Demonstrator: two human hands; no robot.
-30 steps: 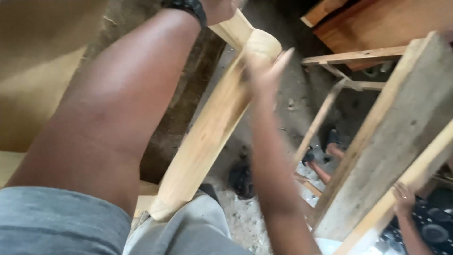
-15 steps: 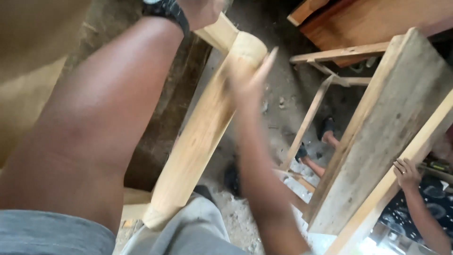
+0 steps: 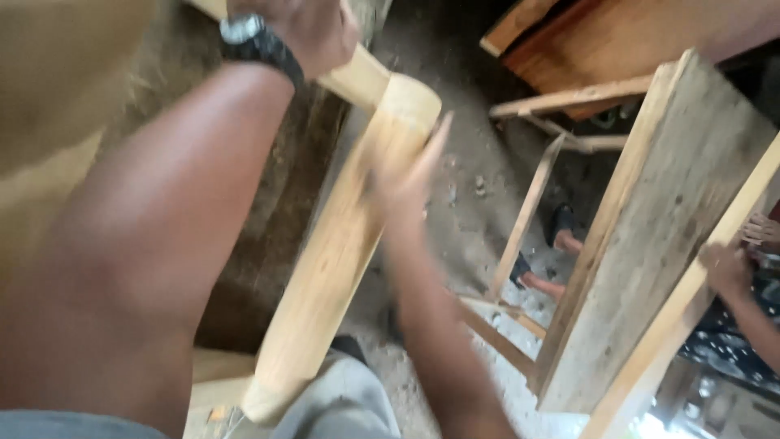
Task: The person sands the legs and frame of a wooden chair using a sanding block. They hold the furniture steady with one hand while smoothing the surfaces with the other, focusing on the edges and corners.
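A long pale wooden post [image 3: 329, 268] runs from my lap up to a narrower end at the top. My left hand [image 3: 305, 28], with a dark wristwatch [image 3: 252, 41] on its wrist, is closed around that narrow upper end. My right hand [image 3: 406, 175] lies flat against the post's upper right side, fingers stretched out together and blurred by motion. I cannot tell whether anything is held under its palm. The post's lower end rests by my grey shorts [image 3: 341, 406].
A wide grey board [image 3: 666, 219] and a pale strip [image 3: 691, 309] lean at the right, with another person's hand [image 3: 725, 272] on the strip. Sandalled feet [image 3: 561, 232] stand on the dirt floor among thin frame slats [image 3: 528, 211]. A reddish panel [image 3: 634, 32] lies at the top right.
My right hand has slid down the post toward me. My left hand and watch have come further into view. The other person's hand has moved up along the strip.
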